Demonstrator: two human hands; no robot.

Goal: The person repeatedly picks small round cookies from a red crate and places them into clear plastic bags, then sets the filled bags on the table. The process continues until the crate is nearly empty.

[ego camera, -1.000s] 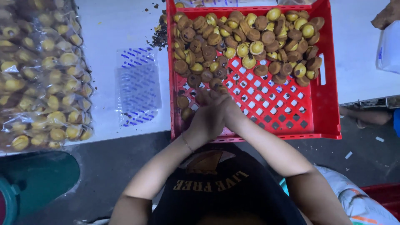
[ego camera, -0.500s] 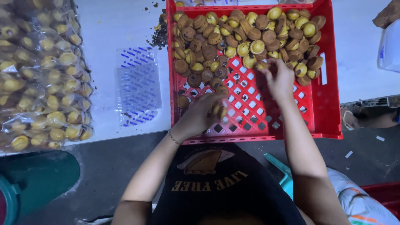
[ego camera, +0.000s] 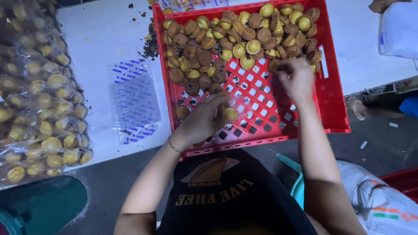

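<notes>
A red crate (ego camera: 335, 104) with a lattice floor sits on the white table (ego camera: 100, 35), its near edge hanging over towards the person. The far half is heaped with small round cakes (ego camera: 244, 39), some showing yellow tops, others brown undersides; the near half is mostly bare grid.

The left hand (ego camera: 202, 119) rests low in the crate, fingers curled around a few cakes, one yellow cake (ego camera: 230, 114) showing at the fingertips. Another cake (ego camera: 183, 112) lies loose on the grid just beside that hand, near the left wall. A thin bracelet (ego camera: 174, 146) circles the wrist.

The right hand (ego camera: 296, 78) is further in, at the edge of the heap, fingers bent down and pinching among the cakes there; what exactly it grips I cannot tell.

Left of the crate an empty clear bag (ego camera: 133, 100) with blue print lies flat on the table. Beyond it, at the far left, filled bags (ego camera: 39, 100) of the same cakes are piled up. Dark crumbs (ego camera: 150, 48) are scattered by the crate's far-left corner. A white sack (ego camera: 398, 30) sits at the upper right.
</notes>
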